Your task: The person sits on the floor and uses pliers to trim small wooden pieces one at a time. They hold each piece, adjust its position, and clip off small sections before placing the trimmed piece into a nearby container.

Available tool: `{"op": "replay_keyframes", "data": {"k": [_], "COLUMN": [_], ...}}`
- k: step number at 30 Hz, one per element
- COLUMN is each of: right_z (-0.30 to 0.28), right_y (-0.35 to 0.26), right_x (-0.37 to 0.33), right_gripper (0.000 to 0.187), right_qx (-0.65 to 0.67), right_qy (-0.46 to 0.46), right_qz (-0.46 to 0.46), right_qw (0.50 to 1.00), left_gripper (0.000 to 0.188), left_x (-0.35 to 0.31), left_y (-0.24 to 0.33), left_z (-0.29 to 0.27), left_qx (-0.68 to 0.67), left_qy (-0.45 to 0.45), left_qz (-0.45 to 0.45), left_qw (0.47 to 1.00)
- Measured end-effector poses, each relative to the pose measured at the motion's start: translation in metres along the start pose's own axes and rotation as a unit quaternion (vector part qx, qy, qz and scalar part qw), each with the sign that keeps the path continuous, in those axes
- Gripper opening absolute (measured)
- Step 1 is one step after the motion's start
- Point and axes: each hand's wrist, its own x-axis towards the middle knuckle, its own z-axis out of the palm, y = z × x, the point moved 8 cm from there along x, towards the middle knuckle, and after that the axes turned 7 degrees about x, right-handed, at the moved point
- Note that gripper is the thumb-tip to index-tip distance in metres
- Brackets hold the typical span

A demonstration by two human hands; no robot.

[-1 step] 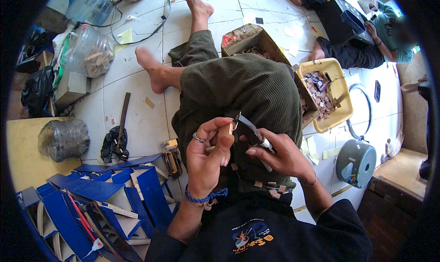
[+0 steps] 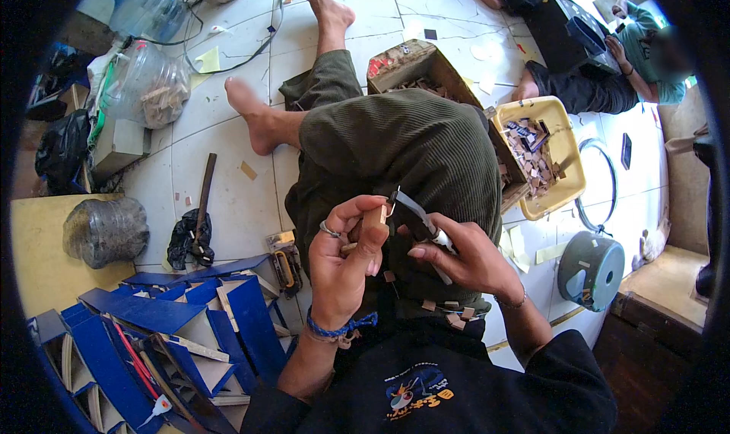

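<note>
My left hand (image 2: 344,248) pinches a small pale wooden block (image 2: 374,217) between thumb and fingers, above my lap. My right hand (image 2: 473,258) is closed round a hand tool (image 2: 414,212) with a curved dark metal head and a white part near the grip; its exact kind is unclear. The tool's tip is right by the block's upper end, and whether they touch I cannot tell. Under both hands lie my dark green corduroy trousers (image 2: 411,141). Several small brown pieces (image 2: 456,320) rest on the cloth by my waist.
Blue-covered wooden frames (image 2: 163,312) pile up at the lower left, near a hammer (image 2: 204,206) on black plastic. Ahead stand a wooden box (image 2: 407,61) and a yellow basin (image 2: 570,179) of small brown pieces. A person (image 2: 639,61) sits at the far right with a black box.
</note>
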Motion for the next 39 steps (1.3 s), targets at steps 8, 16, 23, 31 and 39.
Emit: {"op": "replay_keyframes", "data": {"k": [8, 16, 23, 31, 39], "right_z": [0.004, 0.011, 0.015, 0.014, 0.010], "right_y": [-0.007, -0.005, -0.007, -0.016, -0.022], "right_x": [-0.003, -0.006, -0.009, -0.010, -0.016], "right_gripper": [0.034, 0.031, 0.031, 0.030, 0.032], "right_qx": [0.032, 0.078, 0.111, 0.086, 0.050], "right_qy": [-0.007, -0.030, -0.076, -0.072, -0.066], "right_qz": [0.008, 0.004, -0.014, -0.079, -0.112], "right_qw": [0.999, 0.996, 0.991, 0.991, 0.990], "left_gripper": [0.039, 0.035, 0.032, 0.041, 0.042], "left_x": [0.000, -0.002, -0.005, -0.011, -0.012], "left_y": [0.010, 0.017, 0.025, 0.039, 0.057], "left_z": [0.005, 0.007, 0.006, 0.007, 0.014], "left_qx": [-0.008, -0.006, 0.022, 0.081, 0.108], "left_qy": [-0.021, -0.037, -0.051, -0.041, -0.085], "left_qz": [0.017, 0.040, 0.053, 0.075, 0.140], "left_qw": [1.000, 0.999, 0.997, 0.993, 0.981]}}
